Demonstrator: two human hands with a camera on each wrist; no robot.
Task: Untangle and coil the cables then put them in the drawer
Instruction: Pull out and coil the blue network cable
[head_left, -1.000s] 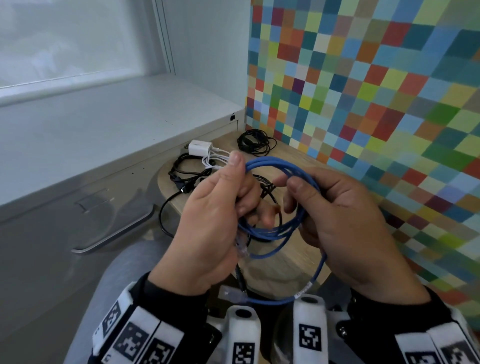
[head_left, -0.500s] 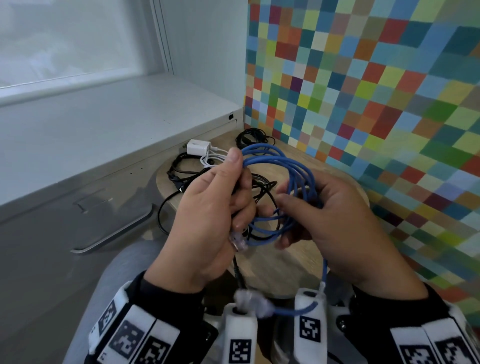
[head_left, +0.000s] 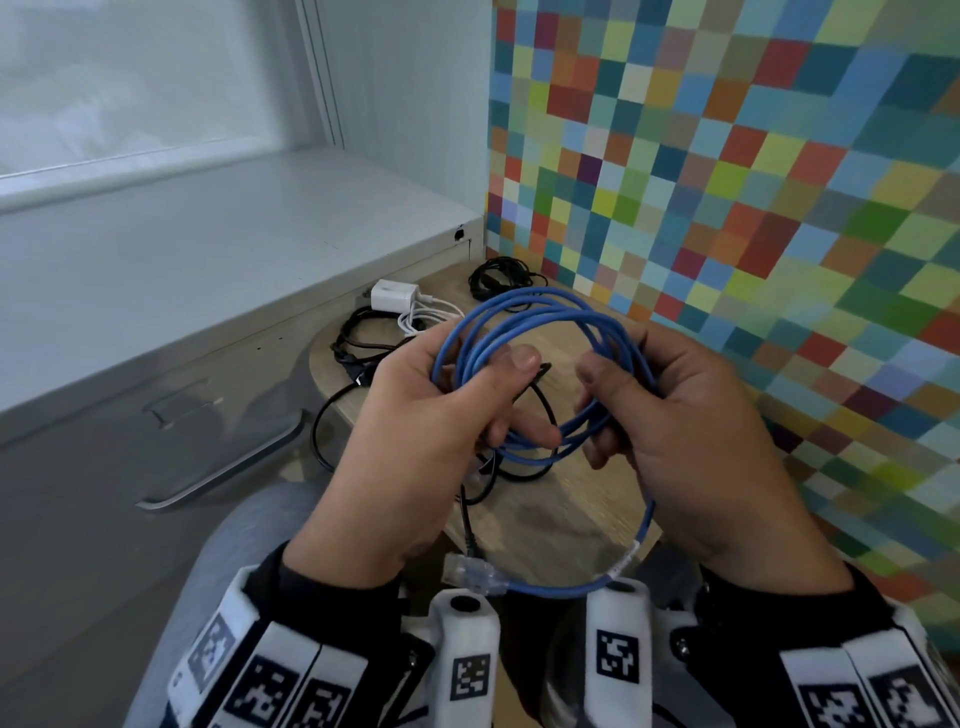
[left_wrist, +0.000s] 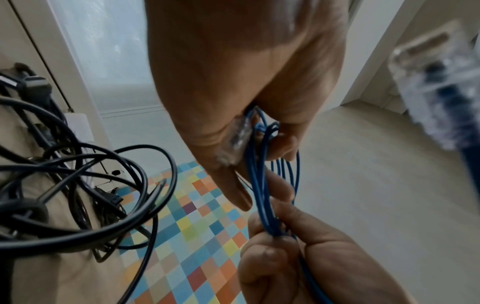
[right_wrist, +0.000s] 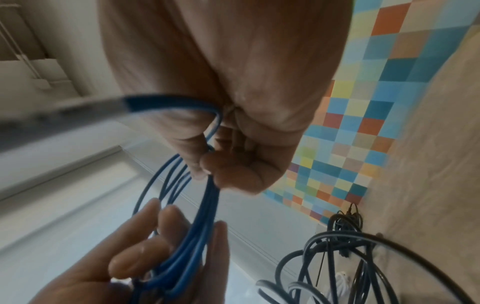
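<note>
A blue network cable (head_left: 540, 317) is wound into several loops held between both hands above a small wooden table (head_left: 550, 514). My left hand (head_left: 447, 415) grips the left side of the coil (left_wrist: 259, 185), thumb over the strands. My right hand (head_left: 654, 405) grips the right side (right_wrist: 205, 197), fingers curled round the loops. A free tail runs down from the right hand to a clear plug (head_left: 467, 569) near my wrists. A second clear plug (left_wrist: 236, 142) lies in the left palm. Tangled black cables (head_left: 363, 348) lie on the table behind the hands.
A white charger (head_left: 392, 296) with white leads sits at the table's back left, and a small coiled black cable (head_left: 501, 278) lies by the checkered wall (head_left: 727, 182). A grey drawer front with a long handle (head_left: 228, 467) stands shut at the left under a white sill.
The coil has opened out wider and flatter between the hands. The right hand moved right along the loops, and the loose tail with its plug swung across in front of my wrists.
</note>
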